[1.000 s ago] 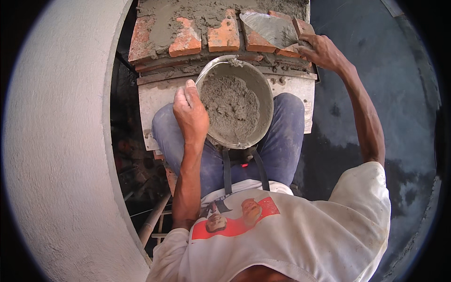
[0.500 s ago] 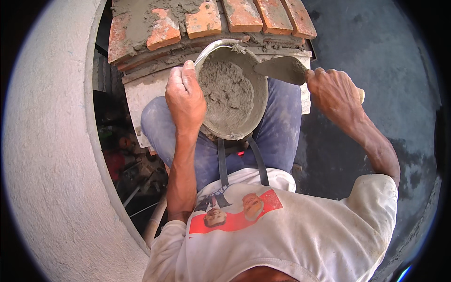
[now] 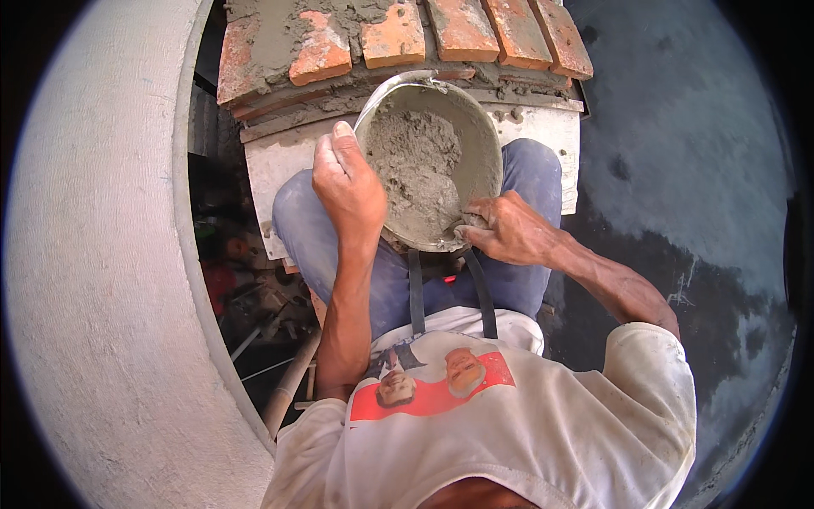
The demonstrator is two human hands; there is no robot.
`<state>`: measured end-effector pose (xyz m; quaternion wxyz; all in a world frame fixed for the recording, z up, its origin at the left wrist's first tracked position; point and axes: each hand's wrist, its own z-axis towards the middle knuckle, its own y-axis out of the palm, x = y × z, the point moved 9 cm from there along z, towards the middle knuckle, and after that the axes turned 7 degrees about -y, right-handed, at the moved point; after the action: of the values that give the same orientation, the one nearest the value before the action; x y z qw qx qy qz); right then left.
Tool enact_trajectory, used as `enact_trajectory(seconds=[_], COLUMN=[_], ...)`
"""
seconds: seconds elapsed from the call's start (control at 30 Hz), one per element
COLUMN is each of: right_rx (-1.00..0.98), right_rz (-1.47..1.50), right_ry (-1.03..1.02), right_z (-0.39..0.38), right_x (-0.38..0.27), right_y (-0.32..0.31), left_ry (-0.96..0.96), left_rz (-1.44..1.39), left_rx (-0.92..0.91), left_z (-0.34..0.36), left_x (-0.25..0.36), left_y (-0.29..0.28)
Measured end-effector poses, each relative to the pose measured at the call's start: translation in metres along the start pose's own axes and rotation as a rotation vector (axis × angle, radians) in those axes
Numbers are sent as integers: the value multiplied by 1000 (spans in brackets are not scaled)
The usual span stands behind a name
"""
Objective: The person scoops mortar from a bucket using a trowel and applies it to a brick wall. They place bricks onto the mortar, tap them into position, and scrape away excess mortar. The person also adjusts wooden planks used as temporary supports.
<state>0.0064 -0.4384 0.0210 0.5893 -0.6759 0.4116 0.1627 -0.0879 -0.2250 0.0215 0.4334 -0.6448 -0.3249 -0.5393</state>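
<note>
The left hand (image 3: 349,188) grips the handle (image 3: 365,112) of a bucket (image 3: 481,140) of mortar (image 3: 414,157) just to its right, while the right hand (image 3: 507,229) curls at the bucket's rim, its contents unclear.

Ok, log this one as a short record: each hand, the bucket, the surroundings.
Left hand: closed on the bucket's handle
Right hand: at the near right rim, fingers curled; grip contents unclear
Bucket: between the knees, holding grey mortar
Beyond: row of bricks
Left side: pale wall
</note>
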Motion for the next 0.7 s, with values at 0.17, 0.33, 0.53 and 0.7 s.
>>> enact_trajectory(seconds=[0.17,0.33,0.53,0.7], right_rx=[0,146,164,150], right_rz=[139,104,962,1529], right_ry=[177,59,151,206], right_z=[-7,10,68,137], right_x=[-9,-25,0,47], right_y=[-17,-71,-110,-102], left_ry=[-150,-204,-230,-221], left_rz=[-141,-322,-348,-325], left_rx=[9,-7,-5,-47], left_z=[9,19,19,16], left_x=[-34,-67,-80,-78], left_y=[-10,-26,-29,-32])
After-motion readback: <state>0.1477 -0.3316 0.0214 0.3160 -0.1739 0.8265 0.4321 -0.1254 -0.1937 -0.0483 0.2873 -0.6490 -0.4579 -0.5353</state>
